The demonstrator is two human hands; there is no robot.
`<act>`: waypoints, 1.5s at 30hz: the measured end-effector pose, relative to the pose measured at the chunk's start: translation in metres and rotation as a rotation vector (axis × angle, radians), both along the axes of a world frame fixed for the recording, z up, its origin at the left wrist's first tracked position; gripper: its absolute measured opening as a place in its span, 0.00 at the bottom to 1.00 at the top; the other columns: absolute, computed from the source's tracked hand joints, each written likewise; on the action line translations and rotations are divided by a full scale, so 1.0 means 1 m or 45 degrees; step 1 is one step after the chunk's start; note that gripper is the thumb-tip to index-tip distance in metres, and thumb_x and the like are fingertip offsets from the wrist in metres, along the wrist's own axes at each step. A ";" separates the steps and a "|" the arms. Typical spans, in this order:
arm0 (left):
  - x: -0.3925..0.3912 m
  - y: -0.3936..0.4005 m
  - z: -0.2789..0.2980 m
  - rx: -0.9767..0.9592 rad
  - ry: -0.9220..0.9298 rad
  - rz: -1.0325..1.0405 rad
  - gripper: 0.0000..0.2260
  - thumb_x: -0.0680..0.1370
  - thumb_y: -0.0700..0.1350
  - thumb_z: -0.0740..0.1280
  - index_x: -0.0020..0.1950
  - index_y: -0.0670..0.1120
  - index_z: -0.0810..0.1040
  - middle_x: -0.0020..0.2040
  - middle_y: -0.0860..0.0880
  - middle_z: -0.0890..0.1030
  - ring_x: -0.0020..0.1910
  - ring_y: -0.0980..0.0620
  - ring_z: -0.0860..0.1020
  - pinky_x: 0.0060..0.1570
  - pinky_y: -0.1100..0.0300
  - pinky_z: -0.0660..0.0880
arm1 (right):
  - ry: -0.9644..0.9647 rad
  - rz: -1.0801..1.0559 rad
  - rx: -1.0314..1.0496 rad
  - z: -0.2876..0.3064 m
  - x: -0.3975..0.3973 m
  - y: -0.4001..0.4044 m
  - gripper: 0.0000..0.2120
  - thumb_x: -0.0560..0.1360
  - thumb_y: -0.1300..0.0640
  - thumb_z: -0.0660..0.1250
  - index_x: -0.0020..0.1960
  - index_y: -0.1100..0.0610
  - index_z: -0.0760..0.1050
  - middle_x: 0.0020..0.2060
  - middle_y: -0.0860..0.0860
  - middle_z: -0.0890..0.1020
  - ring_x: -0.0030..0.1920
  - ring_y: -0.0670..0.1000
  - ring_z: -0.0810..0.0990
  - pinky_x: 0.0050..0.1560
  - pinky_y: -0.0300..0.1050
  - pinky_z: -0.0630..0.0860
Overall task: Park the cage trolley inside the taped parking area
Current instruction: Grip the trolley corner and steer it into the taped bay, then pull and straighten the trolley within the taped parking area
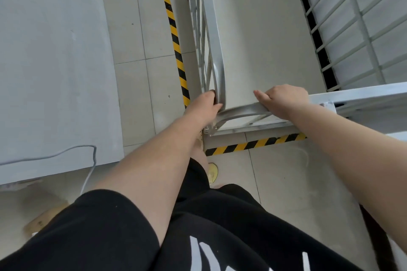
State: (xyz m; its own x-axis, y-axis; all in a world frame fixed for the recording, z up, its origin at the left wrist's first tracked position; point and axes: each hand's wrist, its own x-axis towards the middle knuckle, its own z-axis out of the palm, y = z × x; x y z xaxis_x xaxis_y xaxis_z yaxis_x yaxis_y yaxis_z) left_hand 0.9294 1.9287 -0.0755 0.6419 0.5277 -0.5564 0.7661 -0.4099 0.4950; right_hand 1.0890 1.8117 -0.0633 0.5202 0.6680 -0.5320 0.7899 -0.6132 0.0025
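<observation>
Between tape lines [176, 35], both hands [206, 105] grip trolley [220, 77]

Yellow-black striped tape [176, 46], silver trolley [211, 28]

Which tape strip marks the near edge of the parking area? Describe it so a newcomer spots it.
Start at the cage trolley, held at its near corner by both hands. Directly under its near frame rail, a yellow-black tape strip runs crosswise on the floor tiles. The other strip runs away from the viewer along the trolley's left side.

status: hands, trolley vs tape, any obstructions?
Left hand grips cage trolley corner rail; right hand grips near top rail. Near corner sits inside striped tape. White cable lies on floor beside near tape.
</observation>
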 end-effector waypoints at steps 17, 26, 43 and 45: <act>-0.034 0.039 -0.006 -0.048 -0.030 0.099 0.12 0.81 0.47 0.60 0.58 0.40 0.72 0.59 0.42 0.77 0.56 0.43 0.76 0.54 0.50 0.74 | 0.093 0.096 0.213 -0.002 -0.028 0.029 0.27 0.80 0.39 0.46 0.32 0.57 0.63 0.27 0.51 0.68 0.31 0.54 0.69 0.28 0.43 0.59; -0.024 0.039 0.023 0.644 -0.405 0.050 0.20 0.74 0.47 0.66 0.63 0.40 0.70 0.59 0.42 0.74 0.59 0.42 0.72 0.58 0.52 0.69 | 0.063 0.112 0.369 0.003 -0.047 0.048 0.24 0.81 0.42 0.48 0.47 0.58 0.75 0.40 0.51 0.74 0.43 0.52 0.73 0.35 0.45 0.64; 0.221 -0.164 0.037 0.448 -0.011 -0.580 0.17 0.75 0.53 0.63 0.62 0.49 0.71 0.57 0.48 0.78 0.58 0.44 0.75 0.57 0.50 0.71 | -0.158 -0.170 0.410 0.024 0.162 -0.181 0.22 0.78 0.41 0.55 0.65 0.54 0.68 0.63 0.50 0.74 0.67 0.54 0.68 0.72 0.50 0.56; 0.241 -0.179 0.034 0.469 0.003 -0.587 0.16 0.75 0.51 0.63 0.61 0.49 0.71 0.56 0.48 0.78 0.56 0.43 0.76 0.54 0.50 0.72 | -0.166 -0.199 0.431 0.023 0.173 -0.195 0.22 0.79 0.43 0.56 0.68 0.54 0.66 0.66 0.50 0.72 0.70 0.53 0.65 0.73 0.51 0.54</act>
State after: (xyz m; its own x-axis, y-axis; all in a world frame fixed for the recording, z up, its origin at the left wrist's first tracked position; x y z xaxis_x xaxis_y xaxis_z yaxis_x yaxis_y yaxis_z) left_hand 1.1701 1.7502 -0.0410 0.8500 0.3533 -0.3908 0.4689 -0.8455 0.2556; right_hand 1.2616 1.6168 -0.0407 0.6783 0.7018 -0.2177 0.6935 -0.7094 -0.1260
